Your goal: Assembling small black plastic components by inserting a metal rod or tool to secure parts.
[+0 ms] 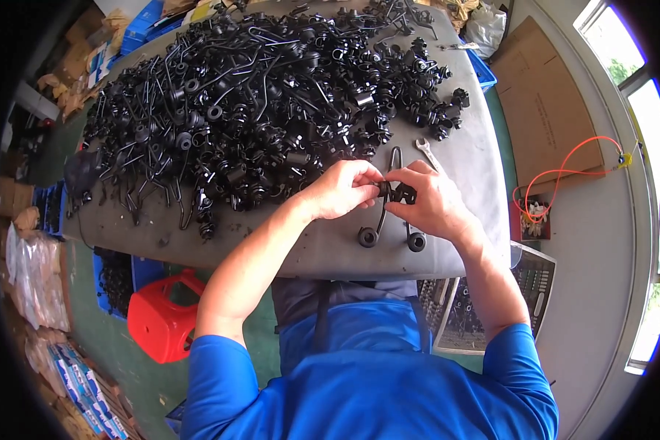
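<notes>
Close to the table's near edge, my left hand pinches the left side of a small black clamp-like part. My right hand closes its fingers on the other side of it, partly hiding its shape. Under my fingers lies a bent black metal rod, its looped end pointing away from me. Toward me, its two legs reach black rubber bushings, one on the left and one on the right. A silver wrench rests just beyond my right hand.
A large heap of black rods, clamps and bushings covers much of the grey table. A red stool and a blue bin stand at the left. At the right are a grey crate and an orange hose.
</notes>
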The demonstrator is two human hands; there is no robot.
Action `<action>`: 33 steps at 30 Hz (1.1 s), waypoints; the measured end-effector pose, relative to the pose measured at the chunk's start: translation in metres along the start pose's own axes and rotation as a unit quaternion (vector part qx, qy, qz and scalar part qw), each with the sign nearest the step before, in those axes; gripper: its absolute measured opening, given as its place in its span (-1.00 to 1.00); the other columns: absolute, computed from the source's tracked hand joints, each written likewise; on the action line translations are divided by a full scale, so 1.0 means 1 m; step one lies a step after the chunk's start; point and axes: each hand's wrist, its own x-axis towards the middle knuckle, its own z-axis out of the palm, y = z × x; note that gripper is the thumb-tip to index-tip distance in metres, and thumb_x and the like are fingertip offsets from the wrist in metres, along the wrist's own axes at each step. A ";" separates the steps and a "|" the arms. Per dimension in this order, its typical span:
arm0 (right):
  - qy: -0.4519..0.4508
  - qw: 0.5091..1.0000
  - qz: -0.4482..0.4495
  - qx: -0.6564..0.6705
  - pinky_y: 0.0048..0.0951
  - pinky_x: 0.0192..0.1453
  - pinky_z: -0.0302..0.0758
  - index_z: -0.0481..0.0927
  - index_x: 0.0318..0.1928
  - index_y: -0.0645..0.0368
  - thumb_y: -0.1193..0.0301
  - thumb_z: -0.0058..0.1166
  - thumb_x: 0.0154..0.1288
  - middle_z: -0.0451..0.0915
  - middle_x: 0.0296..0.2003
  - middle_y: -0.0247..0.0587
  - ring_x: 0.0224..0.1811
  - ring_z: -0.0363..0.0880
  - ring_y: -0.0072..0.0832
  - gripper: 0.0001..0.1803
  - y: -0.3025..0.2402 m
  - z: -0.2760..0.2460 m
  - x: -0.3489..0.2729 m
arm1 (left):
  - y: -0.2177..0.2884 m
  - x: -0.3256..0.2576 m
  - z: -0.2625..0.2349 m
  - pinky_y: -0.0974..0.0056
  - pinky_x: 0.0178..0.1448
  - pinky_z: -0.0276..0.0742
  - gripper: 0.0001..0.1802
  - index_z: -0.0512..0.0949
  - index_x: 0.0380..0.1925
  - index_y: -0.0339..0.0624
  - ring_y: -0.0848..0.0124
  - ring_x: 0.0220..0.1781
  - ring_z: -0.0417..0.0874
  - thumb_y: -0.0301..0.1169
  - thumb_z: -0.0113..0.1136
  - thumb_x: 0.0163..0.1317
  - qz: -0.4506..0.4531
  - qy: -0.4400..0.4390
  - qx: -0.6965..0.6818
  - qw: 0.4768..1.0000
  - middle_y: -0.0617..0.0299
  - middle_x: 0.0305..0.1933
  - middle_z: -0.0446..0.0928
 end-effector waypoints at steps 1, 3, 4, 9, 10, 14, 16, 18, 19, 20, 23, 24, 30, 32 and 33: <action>0.000 1.000 0.000 -0.001 -0.21 -0.13 0.56 0.62 -0.08 0.04 0.31 0.36 -0.05 0.55 -0.23 -0.11 -0.24 0.62 -0.13 -0.57 0.000 0.000 0.000 | 0.000 -0.001 0.001 0.38 -0.16 0.60 -0.81 0.49 -0.08 -0.35 0.52 -0.31 0.61 -0.55 0.11 0.32 -0.004 0.002 -0.004 1.000 0.22 -0.30 0.59; -0.012 1.000 0.005 -0.025 -0.20 -0.14 0.56 0.62 -0.11 0.08 0.32 0.36 -0.06 0.55 -0.24 -0.09 -0.24 0.62 -0.11 -0.57 0.000 0.001 0.002 | -0.002 0.000 0.003 0.39 -0.21 0.57 -0.82 0.50 -0.10 -0.36 0.53 -0.34 0.58 -0.55 0.09 0.32 -0.002 0.006 -0.006 1.000 0.21 -0.32 0.59; -0.012 1.000 0.004 -0.025 -0.20 -0.14 0.56 0.62 -0.11 0.08 0.32 0.36 -0.06 0.55 -0.24 -0.09 -0.24 0.62 -0.11 -0.57 0.001 0.002 0.004 | -0.004 0.001 0.005 0.40 -0.26 0.53 -0.84 0.50 -0.12 -0.36 0.55 -0.37 0.55 -0.55 0.08 0.33 -0.001 0.010 -0.008 1.000 0.20 -0.34 0.59; -0.010 0.999 -0.043 -0.009 -0.21 -0.10 0.54 0.60 -0.12 0.19 0.35 0.35 -0.06 0.55 -0.23 -0.04 -0.19 0.60 -0.09 -0.57 0.011 0.005 0.007 | -0.030 0.007 0.017 0.39 -0.16 0.62 -0.79 0.49 -0.05 -0.39 0.50 -0.28 0.64 -0.58 0.05 0.33 0.010 0.062 -0.090 0.994 0.17 -0.26 0.60; -0.011 0.999 -0.043 -0.009 -0.21 -0.10 0.54 0.60 -0.12 0.19 0.35 0.35 -0.06 0.55 -0.23 -0.04 -0.19 0.60 -0.09 -0.57 0.012 0.004 0.006 | -0.033 0.006 0.020 0.40 -0.16 0.63 -0.79 0.49 -0.05 -0.40 0.49 -0.26 0.66 -0.58 0.05 0.33 0.012 0.072 -0.110 0.991 0.16 -0.25 0.61; 0.000 0.997 -0.072 0.010 -0.22 -0.05 0.53 0.58 -0.08 0.19 0.41 0.31 -0.02 0.55 -0.17 -0.04 -0.13 0.58 -0.10 -0.58 0.015 0.004 0.001 | -0.033 -0.001 0.024 0.39 -0.16 0.65 -0.79 0.49 -0.06 -0.39 0.46 -0.25 0.68 -0.58 0.06 0.33 -0.005 0.086 -0.124 0.989 0.13 -0.23 0.62; 0.028 0.994 -0.101 -0.011 -0.22 -0.05 0.53 0.57 -0.06 0.18 0.44 0.31 -0.02 0.54 -0.15 -0.05 -0.11 0.58 -0.11 -0.57 0.015 0.006 0.000 | -0.029 -0.003 0.022 0.38 -0.18 0.66 -0.79 0.50 -0.07 -0.40 0.44 -0.27 0.69 -0.58 0.08 0.32 0.007 0.100 -0.097 0.990 0.12 -0.25 0.63; 0.035 0.995 -0.094 0.027 -0.24 -0.03 0.54 0.56 -0.04 0.16 0.47 0.33 -0.04 0.53 -0.12 -0.06 -0.10 0.57 -0.11 -0.54 0.014 0.007 0.002 | -0.022 -0.004 0.019 0.38 -0.18 0.66 -0.80 0.50 -0.08 -0.40 0.44 -0.28 0.70 -0.57 0.09 0.31 0.001 0.108 -0.094 0.990 0.13 -0.27 0.63; 0.036 0.995 -0.094 0.027 -0.24 -0.03 0.54 0.56 -0.04 0.16 0.47 0.33 -0.04 0.53 -0.12 -0.06 -0.10 0.57 -0.11 -0.54 0.016 0.007 0.001 | -0.019 -0.004 0.017 0.37 -0.17 0.66 -0.79 0.50 -0.08 -0.40 0.43 -0.28 0.70 -0.57 0.09 0.31 0.007 0.116 -0.093 0.989 0.13 -0.27 0.63; 0.047 0.994 -0.084 0.047 -0.24 -0.03 0.54 0.55 -0.03 0.15 0.48 0.34 -0.05 0.53 -0.11 -0.06 -0.09 0.57 -0.11 -0.52 0.018 0.009 0.000 | -0.017 -0.004 0.017 0.37 -0.17 0.66 -0.79 0.50 -0.08 -0.40 0.43 -0.28 0.70 -0.56 0.09 0.31 0.012 0.124 -0.092 0.988 0.13 -0.27 0.64; 0.069 0.993 -0.078 0.050 -0.25 -0.03 0.55 0.54 -0.02 0.14 0.47 0.35 -0.06 0.51 -0.09 -0.07 -0.09 0.57 -0.10 -0.50 0.021 0.017 -0.005 | -0.022 -0.006 0.024 0.40 -0.15 0.64 -0.81 0.52 -0.11 -0.42 0.46 -0.26 0.69 -0.57 0.08 0.32 0.054 0.147 -0.024 0.987 0.12 -0.27 0.64; 0.079 0.993 -0.082 0.031 -0.26 -0.04 0.56 0.54 -0.02 0.15 0.47 0.36 -0.05 0.51 -0.08 -0.07 -0.10 0.57 -0.10 -0.50 0.022 0.019 -0.006 | -0.024 -0.007 0.026 0.41 -0.15 0.64 -0.82 0.53 -0.12 -0.43 0.48 -0.25 0.68 -0.58 0.07 0.32 0.090 0.159 0.027 0.983 0.12 -0.27 0.64; 0.100 0.991 -0.081 0.042 -0.26 -0.05 0.56 0.53 -0.03 0.18 0.46 0.36 -0.05 0.51 -0.08 -0.07 -0.10 0.57 -0.10 -0.51 0.023 0.024 -0.010 | -0.018 -0.013 0.031 0.40 -0.20 0.61 -0.84 0.56 -0.17 -0.38 0.50 -0.30 0.68 -0.58 0.10 0.28 0.124 0.196 0.110 0.966 0.11 -0.29 0.67; 0.102 0.990 -0.083 0.041 -0.26 -0.05 0.56 0.53 -0.03 0.18 0.46 0.36 -0.05 0.51 -0.08 -0.07 -0.10 0.57 -0.10 -0.50 0.024 0.024 -0.011 | -0.010 -0.016 0.033 0.39 -0.22 0.60 -0.85 0.57 -0.18 -0.36 0.49 -0.32 0.69 -0.57 0.12 0.26 0.128 0.202 0.152 0.959 0.08 -0.30 0.67; 0.103 0.990 -0.087 0.041 -0.26 -0.05 0.56 0.52 -0.02 0.18 0.45 0.36 -0.05 0.51 -0.08 -0.07 -0.10 0.57 -0.10 -0.50 0.024 0.025 -0.010 | -0.007 -0.016 0.033 0.37 -0.24 0.60 -0.85 0.57 -0.19 -0.34 0.46 -0.34 0.69 -0.56 0.14 0.24 0.137 0.212 0.181 0.951 0.05 -0.32 0.67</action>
